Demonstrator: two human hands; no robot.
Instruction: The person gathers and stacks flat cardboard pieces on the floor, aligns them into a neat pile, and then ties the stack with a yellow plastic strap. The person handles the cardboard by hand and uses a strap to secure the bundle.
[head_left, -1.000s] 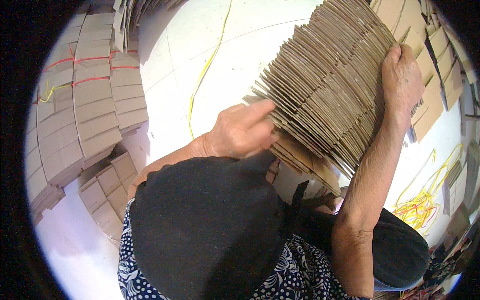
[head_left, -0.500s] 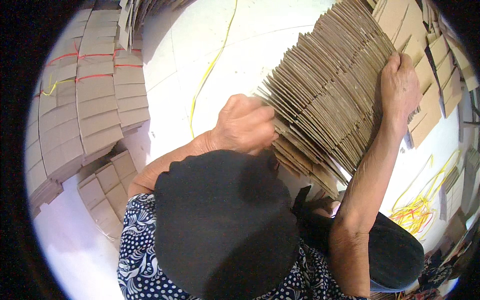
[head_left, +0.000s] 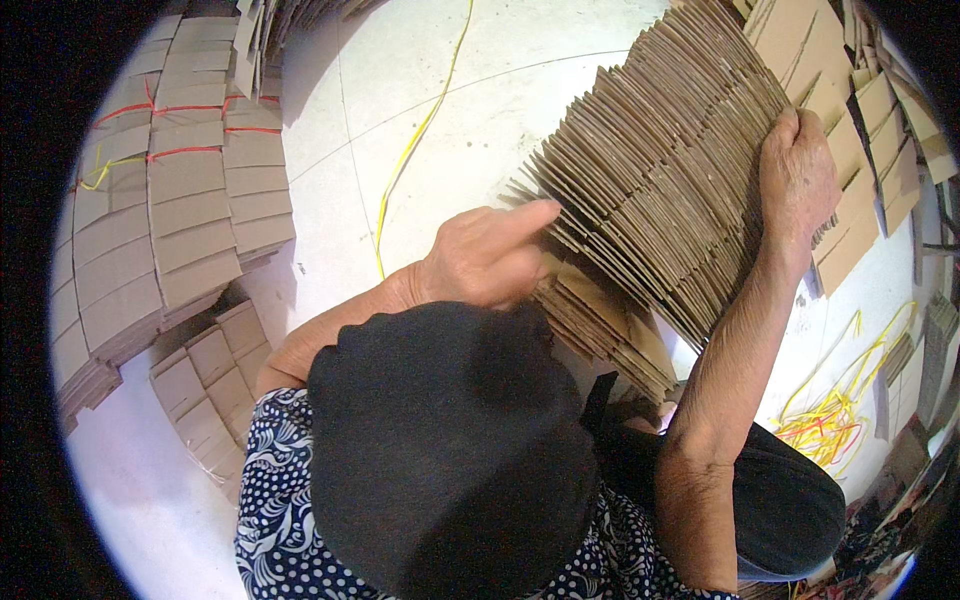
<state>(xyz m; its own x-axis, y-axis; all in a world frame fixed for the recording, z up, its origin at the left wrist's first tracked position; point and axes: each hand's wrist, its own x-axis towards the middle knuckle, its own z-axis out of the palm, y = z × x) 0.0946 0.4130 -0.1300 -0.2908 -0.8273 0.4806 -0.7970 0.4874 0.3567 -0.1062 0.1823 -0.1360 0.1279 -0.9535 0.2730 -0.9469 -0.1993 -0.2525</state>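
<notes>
A long, slanted row of brown cardboard pieces (head_left: 660, 170) stands packed on edge, fanned from upper right toward the middle. My right hand (head_left: 797, 170) is closed around the row's right side, thumb and fingers over its edge. At the near left end, my left hand (head_left: 488, 255) has its index finger stretched out to the edges of the sheets. Its other fingers are bent and slightly blurred, and nothing shows in them. Below that end lies a smaller stack of cardboard (head_left: 605, 325), partly hidden by the left hand and a black cap (head_left: 450, 440).
Tall stacks of cardboard (head_left: 190, 200) tied with red string rise at the left, above a lower stack (head_left: 210, 375). Yellow strapping (head_left: 410, 150) trails over the pale floor. More strapping (head_left: 825, 430) lies tangled at right, near a black cushion-like shape (head_left: 790, 500). Flat cardboard (head_left: 845, 190) leans beyond my right hand.
My left hand's index finger has straightened toward the sheets from a closed shape. The nearest sheets have parted from the smaller stack below, which now shows more. My right hand keeps its grip.
</notes>
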